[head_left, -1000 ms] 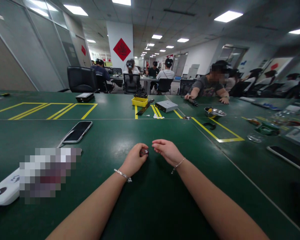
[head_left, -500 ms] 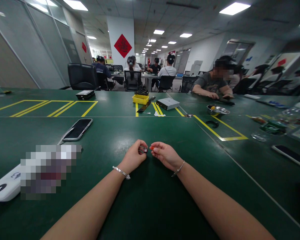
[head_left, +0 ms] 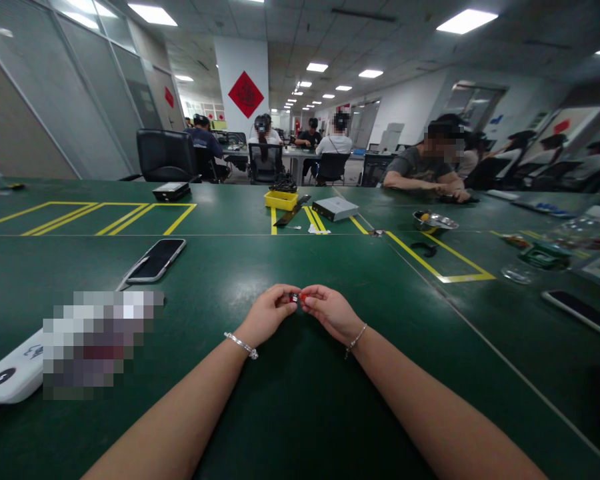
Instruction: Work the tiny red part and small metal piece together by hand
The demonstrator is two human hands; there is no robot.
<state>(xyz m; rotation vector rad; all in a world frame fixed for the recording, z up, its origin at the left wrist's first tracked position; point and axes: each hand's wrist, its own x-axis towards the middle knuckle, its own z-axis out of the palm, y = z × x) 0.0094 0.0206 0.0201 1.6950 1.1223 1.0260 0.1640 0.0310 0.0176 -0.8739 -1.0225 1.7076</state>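
Note:
Both my hands meet at the middle of the green table [head_left: 300, 413]. My left hand [head_left: 269, 313] is closed in a pinch around a small silver-and-dark part [head_left: 294, 298]. My right hand [head_left: 331, 310] is closed too, pinching a tiny red-orange piece [head_left: 303, 297] right against that part. The two pieces touch or nearly touch between my fingertips; what they are is too small to tell. Each wrist wears a thin bracelet.
A black phone [head_left: 156, 259] lies to the left, a white device [head_left: 10, 377] at the near left edge. Farther off stand a yellow bin [head_left: 281, 199], a grey box [head_left: 335, 208] and a metal bowl [head_left: 435, 221]. A person [head_left: 423, 170] sits across at the right; others sit behind.
My hands have closed the gap between them: the right hand brought the small red-orange piece up against the part in my left fingers. The person across drew an arm in.

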